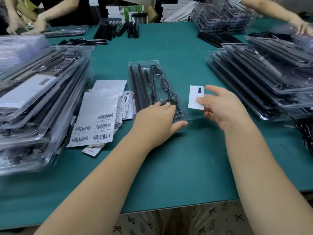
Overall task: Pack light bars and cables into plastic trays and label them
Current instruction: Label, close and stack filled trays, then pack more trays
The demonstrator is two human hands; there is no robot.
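A clear plastic tray (144, 65) lies in the middle of the green table, holding black light bars (138, 87) on its left and a black cable with a controller (165, 83) on its right. My left hand (157, 122) rests on the tray's near end, fingers lying over the cable coil and thumb at the tray's near edge. My right hand (221, 106) pinches a small white label (195, 95) with a black mark, just right of the tray.
Tall stacks of filled trays stand at the left (39, 99) and right (271, 78). Barcode label sheets (98, 114) lie left of the tray. Loose black bars (116, 31) sit at the back. Other people's hands work at the far left (39, 22) and far right (303, 29).
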